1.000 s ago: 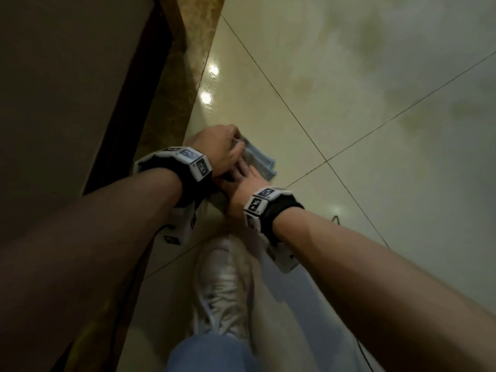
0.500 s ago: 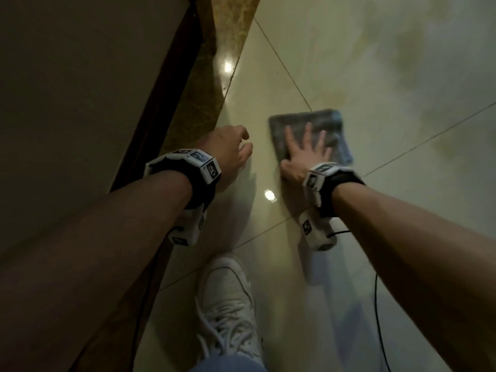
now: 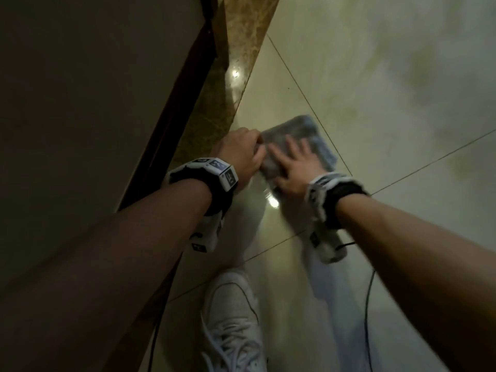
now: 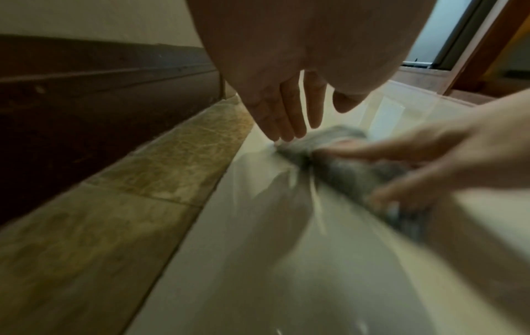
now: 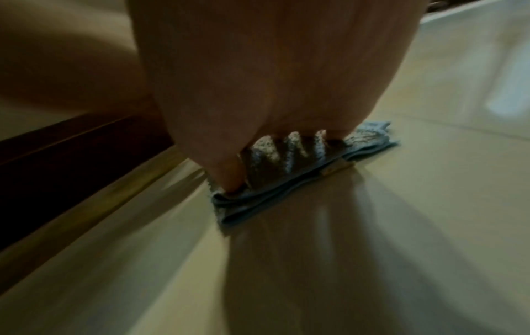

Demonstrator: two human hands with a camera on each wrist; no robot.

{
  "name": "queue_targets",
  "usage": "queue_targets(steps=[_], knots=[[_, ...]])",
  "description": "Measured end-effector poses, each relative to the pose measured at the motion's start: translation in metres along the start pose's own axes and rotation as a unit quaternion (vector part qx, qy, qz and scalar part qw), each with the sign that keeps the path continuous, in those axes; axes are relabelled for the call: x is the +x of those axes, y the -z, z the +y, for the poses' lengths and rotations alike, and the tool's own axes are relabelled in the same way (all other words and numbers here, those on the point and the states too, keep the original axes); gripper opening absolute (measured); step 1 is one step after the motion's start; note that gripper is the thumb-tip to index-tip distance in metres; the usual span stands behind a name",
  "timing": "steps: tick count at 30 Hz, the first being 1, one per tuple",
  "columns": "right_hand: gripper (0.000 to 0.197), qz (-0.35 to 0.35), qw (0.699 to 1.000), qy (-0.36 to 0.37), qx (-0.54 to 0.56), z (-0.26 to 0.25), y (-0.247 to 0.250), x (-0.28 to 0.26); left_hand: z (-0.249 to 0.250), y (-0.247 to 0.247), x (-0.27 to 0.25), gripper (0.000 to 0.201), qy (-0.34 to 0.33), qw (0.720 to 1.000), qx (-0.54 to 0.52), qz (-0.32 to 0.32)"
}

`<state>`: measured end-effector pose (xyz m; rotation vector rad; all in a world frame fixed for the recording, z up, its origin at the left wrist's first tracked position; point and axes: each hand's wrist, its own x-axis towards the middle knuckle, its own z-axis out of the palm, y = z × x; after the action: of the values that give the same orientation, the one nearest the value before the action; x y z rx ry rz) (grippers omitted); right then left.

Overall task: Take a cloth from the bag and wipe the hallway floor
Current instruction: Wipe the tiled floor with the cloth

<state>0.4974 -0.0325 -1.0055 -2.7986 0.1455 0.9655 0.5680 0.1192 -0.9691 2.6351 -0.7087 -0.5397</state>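
A folded grey-blue cloth (image 3: 303, 130) lies on the glossy cream tiled floor (image 3: 389, 98), close to the brown border strip. My right hand (image 3: 292, 162) presses flat on the cloth with spread, straight fingers. The right wrist view shows that palm (image 5: 258, 90) covering the cloth (image 5: 258, 201), whose layered edge sticks out. My left hand (image 3: 249, 154) sits just left of the cloth. In the left wrist view its straight fingers (image 4: 286, 122) point down and touch the cloth (image 4: 352, 167) at its near corner. No bag is visible.
A brown marble border strip (image 3: 230, 84) and a dark skirting board (image 3: 171, 108) run along the wall on the left. My white sneaker (image 3: 233, 318) stands below the hands, and a black cable (image 3: 367, 304) trails on the right. A doorway (image 4: 447, 34) lies ahead.
My right hand has slid the cloth leftwards across the tile, back to the left hand. The left hand now touches the cloth's edge; half a second ago they were apart.
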Motion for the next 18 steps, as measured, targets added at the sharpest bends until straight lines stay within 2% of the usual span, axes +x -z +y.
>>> queue_targets(steps=[2,4,7,9,13,15,18], knots=[[0.084,0.018,0.993,-0.097,0.063,0.046,0.009,-0.001,-0.005,-0.001,-0.004,0.031,0.013,1.000,-0.002,0.003],[0.083,0.022,0.977,-0.176,0.123,0.071,0.015,-0.004,-0.017,0.000,-0.009,0.031,0.023,1.000,-0.007,-0.003],[0.083,0.029,0.961,-0.216,0.170,0.052,0.017,0.002,-0.036,0.005,-0.015,0.031,0.040,0.999,-0.004,-0.012],[0.085,0.039,0.975,-0.168,0.140,0.021,0.013,0.012,-0.043,0.009,-0.013,0.032,0.055,0.998,-0.010,-0.012],[0.083,0.015,1.000,0.002,0.023,-0.045,0.009,0.020,-0.041,0.014,-0.010,0.032,0.052,0.998,-0.031,0.022],[0.078,0.005,0.995,0.087,-0.049,-0.072,0.002,0.014,-0.037,0.016,-0.010,0.033,0.058,0.998,-0.029,0.027],[0.063,0.036,0.966,0.228,-0.114,-0.078,-0.016,0.000,-0.037,0.019,-0.011,0.034,0.058,0.997,-0.029,0.032]])
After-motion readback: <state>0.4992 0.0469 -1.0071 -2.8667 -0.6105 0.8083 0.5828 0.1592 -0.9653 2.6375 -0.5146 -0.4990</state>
